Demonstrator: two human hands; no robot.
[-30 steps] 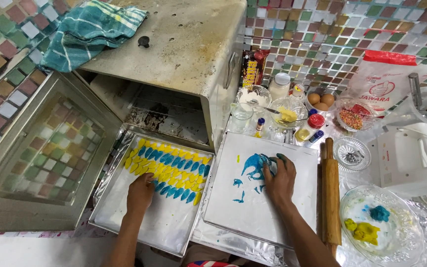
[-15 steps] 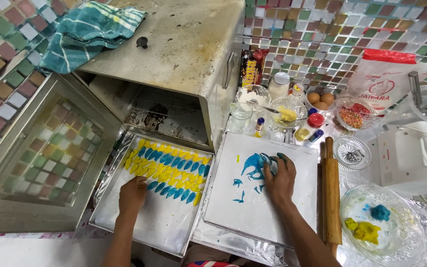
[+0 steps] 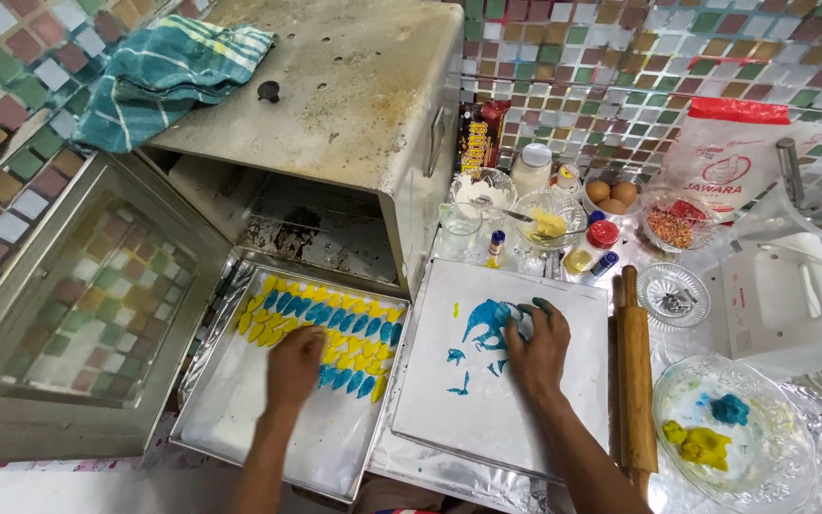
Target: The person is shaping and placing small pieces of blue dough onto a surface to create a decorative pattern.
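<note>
My left hand (image 3: 295, 365) rests flat on a metal baking tray (image 3: 240, 419), its fingertips touching rows of small yellow and blue dough pieces (image 3: 330, 328). On a white work board (image 3: 573, 381) to the right, my right hand (image 3: 537, 345) presses down on a patch of blue dough (image 3: 487, 319); the fingers are smeared blue and bent over the dough. Small blue scraps (image 3: 457, 371) lie on the board just left of that hand.
A metal oven (image 3: 354, 105) stands open behind the tray, its glass door (image 3: 68, 314) swung left and a teal cloth (image 3: 168, 76) on top. A wooden rolling pin (image 3: 636, 381), a glass bowl (image 3: 763, 476) with dough lumps, a white hand mixer (image 3: 782, 305), small ingredient bowls and eggs (image 3: 611, 197) fill the right.
My left hand has slid forward along the tray and now reaches the coloured dough rows. My right hand stays on the blue dough patch.
</note>
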